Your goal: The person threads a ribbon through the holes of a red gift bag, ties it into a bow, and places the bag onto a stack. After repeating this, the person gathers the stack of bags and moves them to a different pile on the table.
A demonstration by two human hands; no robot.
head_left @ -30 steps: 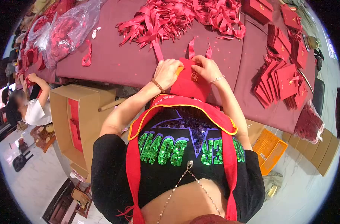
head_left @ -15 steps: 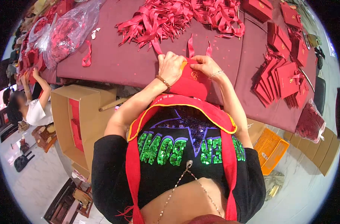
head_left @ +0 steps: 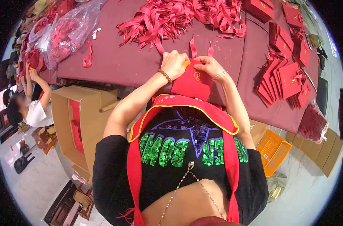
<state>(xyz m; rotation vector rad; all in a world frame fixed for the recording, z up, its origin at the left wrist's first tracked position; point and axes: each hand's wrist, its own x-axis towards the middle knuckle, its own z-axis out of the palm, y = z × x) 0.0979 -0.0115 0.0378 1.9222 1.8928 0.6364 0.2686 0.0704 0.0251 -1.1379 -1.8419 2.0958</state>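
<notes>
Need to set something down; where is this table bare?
The table is barest at left, between the loose ribbon and the left hand. A narrower patch lies between the right hand and the fanned packets. Crowded: the far middle, under the ribbon pile, and the right end, under stacked packets.

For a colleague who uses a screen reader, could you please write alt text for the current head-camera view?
A person's left hand and right hand hold the far end of a red packet with a gold emblem at the edge of a maroon-covered table. Piled red ribbons lie ahead, stacked red packets to the right.
</notes>
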